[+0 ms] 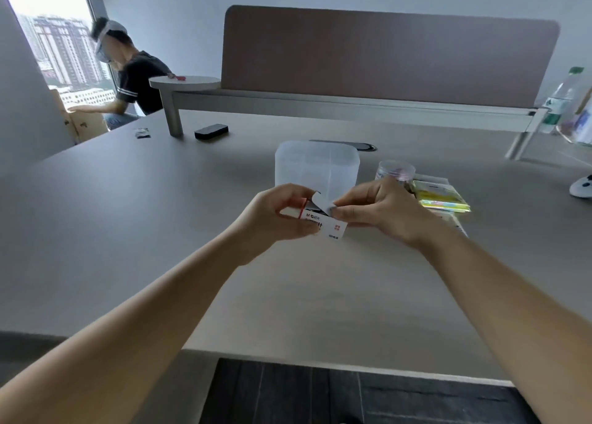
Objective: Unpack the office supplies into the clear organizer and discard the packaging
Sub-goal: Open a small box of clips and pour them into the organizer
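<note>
Left hand point(282, 213) grips a small white cardboard box point(323, 223); right hand point(378, 210) pinches its opened end flap. Translucent plastic organizer point(315, 167) stands just beyond both hands on the grey surface point(160, 215).

Small white box point(323, 223): flap raised, held above desk | clear organizer point(315, 167): upright, just behind | sticky-note packs point(440, 196): right.

At the centre of the frame, the left hand point(275, 213) and right hand point(378, 210) hold a small box point(330, 228) between them above the desk point(160, 215). Just behind the box stands the organizer point(315, 167). Right of it sits a round jar point(395, 171), with packets point(440, 197) just in front of the jar. A divider panel point(384, 55) stands along the desk's far edge; a bottle point(560, 99) stands at the right edge of the frame.
</note>
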### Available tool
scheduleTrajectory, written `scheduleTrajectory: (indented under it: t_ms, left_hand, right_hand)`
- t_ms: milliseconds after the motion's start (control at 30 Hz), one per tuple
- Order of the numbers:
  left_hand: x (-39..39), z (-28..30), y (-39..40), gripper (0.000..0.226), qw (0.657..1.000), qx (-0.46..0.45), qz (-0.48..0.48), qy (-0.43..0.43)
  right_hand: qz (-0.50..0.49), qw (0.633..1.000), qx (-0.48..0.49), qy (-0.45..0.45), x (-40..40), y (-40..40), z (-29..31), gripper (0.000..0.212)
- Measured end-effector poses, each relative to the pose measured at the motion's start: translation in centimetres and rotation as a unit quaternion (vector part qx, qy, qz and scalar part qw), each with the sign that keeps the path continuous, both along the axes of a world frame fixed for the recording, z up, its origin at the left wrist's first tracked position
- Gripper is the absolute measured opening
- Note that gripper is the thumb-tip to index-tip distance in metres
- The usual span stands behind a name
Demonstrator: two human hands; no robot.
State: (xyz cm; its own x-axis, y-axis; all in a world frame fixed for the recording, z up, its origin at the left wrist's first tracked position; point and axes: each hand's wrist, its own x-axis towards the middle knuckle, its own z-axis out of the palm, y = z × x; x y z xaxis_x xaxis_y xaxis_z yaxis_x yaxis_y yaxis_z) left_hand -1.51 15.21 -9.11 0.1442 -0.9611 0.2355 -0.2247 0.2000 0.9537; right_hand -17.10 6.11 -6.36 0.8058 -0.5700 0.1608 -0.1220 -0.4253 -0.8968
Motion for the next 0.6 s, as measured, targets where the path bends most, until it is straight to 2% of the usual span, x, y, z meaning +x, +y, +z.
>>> scheduleTrajectory:
  t_ms: [333, 600]
  left_hand:
    - [1.3, -0.2, -2.8, 0.033, 1.000, -0.013, 0.003, -0.028]
    - [2.2, -2.6, -4.8, 0.046, 0.999, 0.020, 0.003, -0.028]
  right_hand:
    - [0.019, 0.999, -0.015, 0.029, 1.3, -3.5, 0.3, 0.009]
    - [0.009, 0.995, -0.070, 0.072, 2.2, -5.1, -1.2, 0.009]
